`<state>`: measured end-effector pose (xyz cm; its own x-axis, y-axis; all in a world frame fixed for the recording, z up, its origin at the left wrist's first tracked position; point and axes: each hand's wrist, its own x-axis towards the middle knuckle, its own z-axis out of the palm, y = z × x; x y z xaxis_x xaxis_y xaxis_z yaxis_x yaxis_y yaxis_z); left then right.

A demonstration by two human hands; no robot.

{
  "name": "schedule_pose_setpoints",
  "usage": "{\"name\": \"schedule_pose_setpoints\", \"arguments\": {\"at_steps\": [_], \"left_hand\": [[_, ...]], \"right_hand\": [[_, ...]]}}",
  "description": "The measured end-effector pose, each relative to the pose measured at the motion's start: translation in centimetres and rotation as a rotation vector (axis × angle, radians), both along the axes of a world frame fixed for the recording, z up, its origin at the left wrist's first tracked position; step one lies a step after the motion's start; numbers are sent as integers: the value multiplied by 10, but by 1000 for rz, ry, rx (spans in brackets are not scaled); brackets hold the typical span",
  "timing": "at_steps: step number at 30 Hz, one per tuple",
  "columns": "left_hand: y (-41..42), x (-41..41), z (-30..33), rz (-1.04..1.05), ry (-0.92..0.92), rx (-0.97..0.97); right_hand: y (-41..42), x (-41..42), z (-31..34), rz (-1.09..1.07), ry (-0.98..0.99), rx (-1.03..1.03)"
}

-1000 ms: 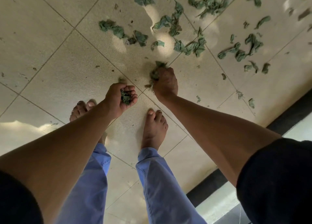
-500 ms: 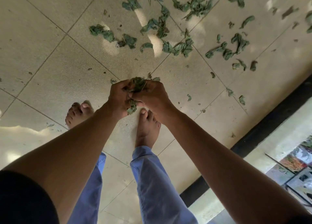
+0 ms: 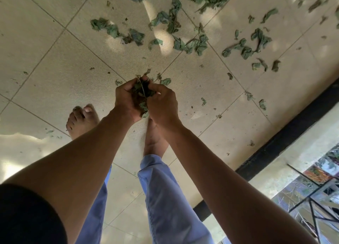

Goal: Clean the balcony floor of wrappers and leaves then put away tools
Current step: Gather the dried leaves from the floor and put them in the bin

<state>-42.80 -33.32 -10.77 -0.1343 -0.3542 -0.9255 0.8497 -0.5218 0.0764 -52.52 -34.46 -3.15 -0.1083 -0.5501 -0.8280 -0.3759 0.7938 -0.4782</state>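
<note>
My left hand (image 3: 126, 100) and my right hand (image 3: 163, 106) are pressed together above the floor, both closed around one bunch of wilted green leaves (image 3: 142, 91). Part of the bunch pokes out above the fingers and below the palms. Many more crumpled green leaves (image 3: 190, 43) lie scattered over the beige floor tiles (image 3: 55, 63) ahead of the hands. Small scraps (image 3: 262, 104) lie further right, near the dark strip.
My bare feet (image 3: 82, 120) in blue trousers (image 3: 165, 197) stand on the tiles under my arms. A black strip (image 3: 286, 139) and a pale low ledge (image 3: 293, 161) run diagonally at the right. Beyond the ledge, a dark metal frame (image 3: 315, 207) shows.
One second ago the hands were apart, the right one grabbing leaves off the floor. They came together and now hold the leaves as one bunch, slightly higher.
</note>
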Motion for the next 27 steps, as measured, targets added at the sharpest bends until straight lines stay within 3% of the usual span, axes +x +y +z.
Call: {"name": "schedule_pose_setpoints", "arguments": {"at_steps": [6, 12, 17, 23, 27], "left_hand": [[-3, -4, 3, 82, 58, 35], [-8, 1, -3, 93, 39, 135], [-11, 0, 5, 27, -2, 97], [-1, -3, -1, -102, -138, 58], [-1, 7, -4, -19, -54, 32]], "right_hand": [[6, -8, 3, 106, 50, -193], [8, -14, -2, 483, -16, -307], [9, -10, -20, 552, 79, -604], [6, 8, -32, 716, 104, -766], [2, 3, -35, 523, 201, -822]]}}
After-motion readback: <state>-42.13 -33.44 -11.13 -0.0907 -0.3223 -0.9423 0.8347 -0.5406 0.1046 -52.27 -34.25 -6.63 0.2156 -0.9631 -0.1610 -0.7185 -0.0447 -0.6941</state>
